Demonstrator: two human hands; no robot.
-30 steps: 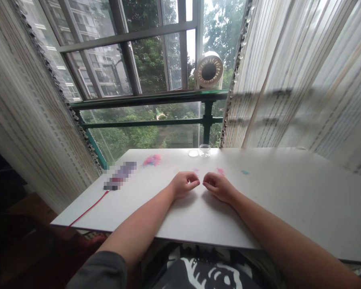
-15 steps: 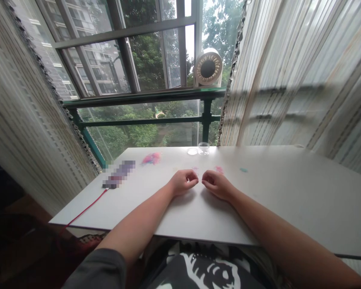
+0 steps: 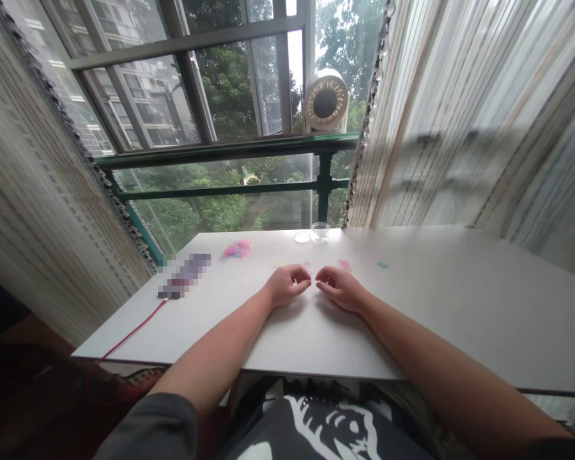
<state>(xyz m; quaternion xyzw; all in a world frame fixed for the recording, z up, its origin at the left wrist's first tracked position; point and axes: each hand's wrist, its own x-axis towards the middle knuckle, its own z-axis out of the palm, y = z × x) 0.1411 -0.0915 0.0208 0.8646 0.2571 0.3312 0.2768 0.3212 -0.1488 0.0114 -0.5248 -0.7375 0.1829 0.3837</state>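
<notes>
My left hand [image 3: 288, 284] and my right hand [image 3: 338, 287] rest side by side on the white table [image 3: 460, 306], fingertips almost meeting. Both are curled in a pinch, and what they hold is too small to make out. Small coloured bits lie just beyond them: a pink one [image 3: 345, 264] past my right hand and a teal one [image 3: 382, 264] further right. A pink and blue pile [image 3: 237, 249] lies to the far left.
A small clear jar [image 3: 320, 231] with its lid [image 3: 302, 237] beside it stands at the table's far edge. A blurred-out device [image 3: 184, 283] with a red cable [image 3: 133, 331] lies at the left. A round white fan [image 3: 324, 102] sits on the window rail. Curtains hang on both sides.
The view has tilted and drifted slightly. Both hands stay together in the same curled pinch on the table.
</notes>
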